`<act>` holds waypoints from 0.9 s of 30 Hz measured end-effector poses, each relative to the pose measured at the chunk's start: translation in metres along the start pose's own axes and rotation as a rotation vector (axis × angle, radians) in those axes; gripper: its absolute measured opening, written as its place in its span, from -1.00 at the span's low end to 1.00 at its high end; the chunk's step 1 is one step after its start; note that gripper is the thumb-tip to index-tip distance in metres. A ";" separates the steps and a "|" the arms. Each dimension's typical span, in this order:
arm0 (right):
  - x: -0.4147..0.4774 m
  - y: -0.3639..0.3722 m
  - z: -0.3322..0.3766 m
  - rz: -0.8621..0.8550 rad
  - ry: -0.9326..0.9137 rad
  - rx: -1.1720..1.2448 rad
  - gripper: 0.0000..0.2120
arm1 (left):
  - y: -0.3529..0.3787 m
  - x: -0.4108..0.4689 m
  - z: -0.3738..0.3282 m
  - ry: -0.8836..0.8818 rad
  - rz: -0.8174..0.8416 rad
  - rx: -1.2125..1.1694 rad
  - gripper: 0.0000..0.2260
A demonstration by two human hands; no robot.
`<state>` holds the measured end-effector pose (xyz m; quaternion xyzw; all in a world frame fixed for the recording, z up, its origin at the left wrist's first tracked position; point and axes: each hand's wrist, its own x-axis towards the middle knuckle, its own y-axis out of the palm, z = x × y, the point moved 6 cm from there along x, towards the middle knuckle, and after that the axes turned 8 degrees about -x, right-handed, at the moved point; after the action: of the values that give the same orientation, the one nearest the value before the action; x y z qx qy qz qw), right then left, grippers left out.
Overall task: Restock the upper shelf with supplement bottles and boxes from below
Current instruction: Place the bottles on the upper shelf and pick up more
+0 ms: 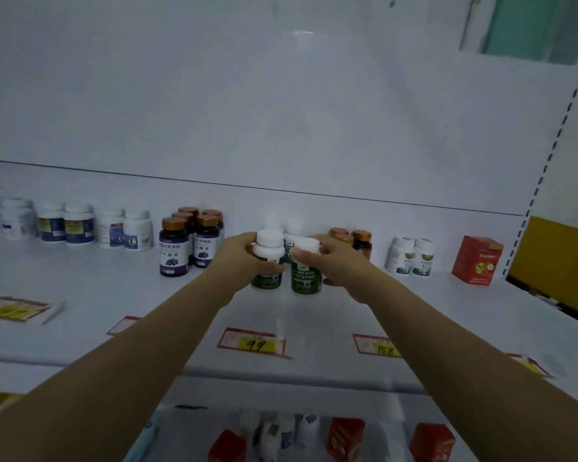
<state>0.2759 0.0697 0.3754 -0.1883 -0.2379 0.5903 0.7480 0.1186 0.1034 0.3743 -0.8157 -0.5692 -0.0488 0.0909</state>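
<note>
At the middle of the upper shelf [114, 288], a gap between purple bottles [174, 251] on the left and brown bottles [361, 243] on the right. Further left along the back, pairs of white tubs [77, 228]. Further right, two white bottles [411, 256], then a red box [477, 260] near the slotted upright [548, 161]. In front of every row, a broad bare strip running to the front edge, with a price tag [252, 343] marked 99 lying flat near that edge. Above the rows, tall plain back panel [281, 111] and plenty of open height.

Reaching forward and up from the bottom corners, two bare forearms, converging on the gap. Left hand [237, 258] curled round the left bottle [268, 258], gripping it from its left side. Right hand [341, 265] clasped on the right bottle [307, 271] from its right side, thumb tip just under the white cap. Both bottles green with white caps, upright, side by side and close together, held at the front of the gap. Cannot tell whether their bases touch the upper shelf. Just behind them, a back bottle [292, 240] of the same kind, standing free of both hands.

Below the front edge, a lower shelf [167, 428] holding red boxes [346, 435] and pale bottles [277, 431], all blurred.
</note>
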 end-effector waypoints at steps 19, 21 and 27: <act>0.100 0.011 -0.025 -0.231 0.011 -0.272 -0.52 | 0.014 0.080 0.044 0.024 -0.018 0.449 -0.49; 0.104 0.010 -0.026 -0.244 0.019 -0.293 -0.50 | 0.014 0.082 0.042 0.014 -0.003 0.468 -0.50; 0.107 0.010 -0.026 -0.243 0.026 -0.284 -0.53 | 0.013 0.083 0.043 0.009 0.014 0.500 -0.53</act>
<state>0.3029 0.1763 0.3627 -0.2695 -0.3302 0.4535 0.7827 0.1589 0.1837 0.3465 -0.7716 -0.5574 0.0906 0.2929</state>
